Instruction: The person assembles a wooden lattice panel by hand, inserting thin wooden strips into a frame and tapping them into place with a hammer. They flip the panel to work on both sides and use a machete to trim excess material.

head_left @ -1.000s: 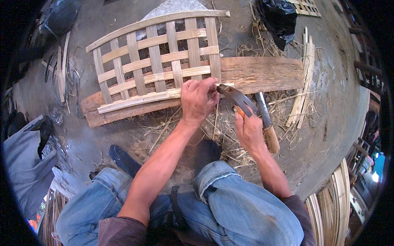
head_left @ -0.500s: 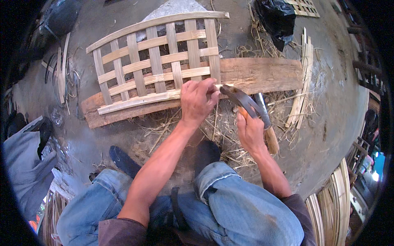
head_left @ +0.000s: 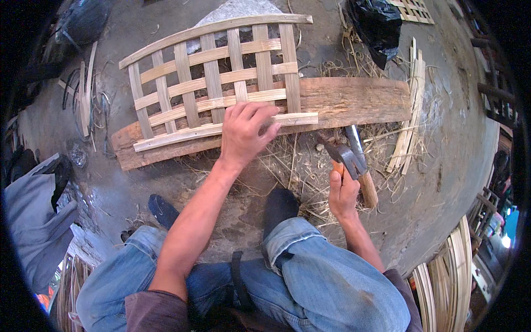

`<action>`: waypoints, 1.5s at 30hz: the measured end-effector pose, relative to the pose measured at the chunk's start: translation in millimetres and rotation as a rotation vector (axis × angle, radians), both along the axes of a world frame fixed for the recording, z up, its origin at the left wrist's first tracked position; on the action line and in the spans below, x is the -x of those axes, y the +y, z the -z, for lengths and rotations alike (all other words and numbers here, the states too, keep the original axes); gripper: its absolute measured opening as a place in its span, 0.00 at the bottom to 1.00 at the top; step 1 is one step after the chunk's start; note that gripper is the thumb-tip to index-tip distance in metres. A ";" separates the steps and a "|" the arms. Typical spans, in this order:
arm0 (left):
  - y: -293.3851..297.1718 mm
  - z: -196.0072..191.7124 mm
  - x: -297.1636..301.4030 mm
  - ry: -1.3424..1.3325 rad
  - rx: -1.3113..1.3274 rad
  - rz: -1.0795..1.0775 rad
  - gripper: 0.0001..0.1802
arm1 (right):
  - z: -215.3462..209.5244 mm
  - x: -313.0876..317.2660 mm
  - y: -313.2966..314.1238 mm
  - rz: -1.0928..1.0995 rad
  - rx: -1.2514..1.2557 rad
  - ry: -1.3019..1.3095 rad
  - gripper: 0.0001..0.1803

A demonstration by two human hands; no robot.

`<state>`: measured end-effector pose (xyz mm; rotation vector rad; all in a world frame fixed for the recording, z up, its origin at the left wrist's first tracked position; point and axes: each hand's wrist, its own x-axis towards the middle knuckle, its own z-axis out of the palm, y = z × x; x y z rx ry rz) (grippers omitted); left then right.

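Note:
A woven lattice panel of pale bamboo strips (head_left: pixel 240 90) lies with its lower edge across a rough wooden plank (head_left: pixel 359 102). My left hand (head_left: pixel 242 135) is over the panel's lower slat (head_left: pixel 182 135), its fingers bent and the thumb apart, with nothing seen between them. To the right, my right hand (head_left: pixel 344 193) is closed round the orange handle of a claw hammer (head_left: pixel 345 157). The hammer's head is off the panel, on the near side of the plank. Beside it lies a bladed tool with a wooden handle (head_left: pixel 367 190).
Thin shavings (head_left: pixel 310 193) litter the ground by my feet. Long strips (head_left: pixel 410 110) lie beyond the plank's right end, and a black plastic bag (head_left: pixel 376 27) sits behind. Another woven panel (head_left: pixel 412 10) is at the far right. More strips (head_left: pixel 451 276) are stacked near my right knee.
The hammer in my right hand has come away from the slat, down and to the right. My left hand has shifted left along the slat, and its thumb and fingers have parted.

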<state>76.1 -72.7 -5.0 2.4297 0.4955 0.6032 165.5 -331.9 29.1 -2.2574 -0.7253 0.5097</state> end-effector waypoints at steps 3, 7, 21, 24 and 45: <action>3.7 1.5 -1.5 0.014 0.003 0.032 0.14 | -4.6 -2.3 2.8 -0.072 0.069 0.046 0.21; 2.6 -1.3 -4.0 0.077 -0.018 0.069 0.10 | -8.7 -9.5 18.2 -0.143 -0.053 -0.096 0.16; 11.7 -0.9 -2.1 0.091 0.062 0.133 0.11 | -24.2 -47.1 52.2 -0.293 -0.016 -0.093 0.16; 8.9 -2.2 -3.7 0.094 0.071 0.120 0.12 | -20.7 -48.1 52.6 -0.278 0.013 -0.120 0.15; -8.0 5.2 -9.4 0.090 -0.106 0.067 0.15 | 39.4 -73.3 89.7 -0.123 -0.225 0.094 0.21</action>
